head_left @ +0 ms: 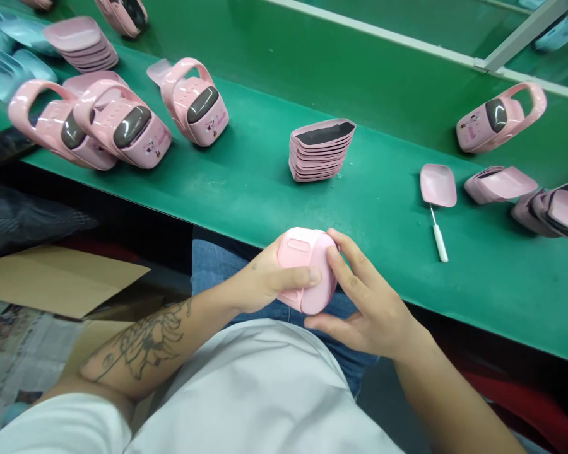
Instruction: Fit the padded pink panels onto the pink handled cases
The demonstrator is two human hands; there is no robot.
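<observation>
A rounded pink plastic case is held over my lap, just off the near edge of the green workbench. My left hand is closed around its left side, the thumb lying across the face. From the right, my right hand grips the case with its fingers on the upper right edge and the thumb at the lower edge. The side turned away from me is hidden. Past the case, a stack of pink dark-lined panels stands on the bench.
Pink handled units with dark windows stand at the left, another at the right back. A white-handled screwdriver touches or lies against a pink cover. More pink parts sit farther right. Cardboard is below left.
</observation>
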